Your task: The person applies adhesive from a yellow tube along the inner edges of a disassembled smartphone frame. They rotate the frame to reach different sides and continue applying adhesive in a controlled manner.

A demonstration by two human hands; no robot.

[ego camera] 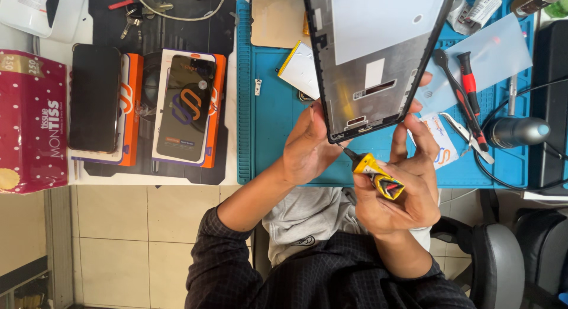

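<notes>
My left hand (307,146) grips the lower left edge of a large tablet screen frame (373,66), its silver metal back facing me, held tilted above the blue work mat (269,125). In my right hand (402,184) is a small yellow and black tube (378,176) whose black nozzle touches the frame's bottom edge. My right fingers reach up behind the frame's lower right corner.
Left of the mat lie two phones (94,99) (186,108) on orange boxes and a red tissue pack (29,119). Right of the frame are a red-handled screwdriver (470,84), tweezers (467,134), a clear film sheet (491,54) and cables. A swivel chair (503,256) stands below right.
</notes>
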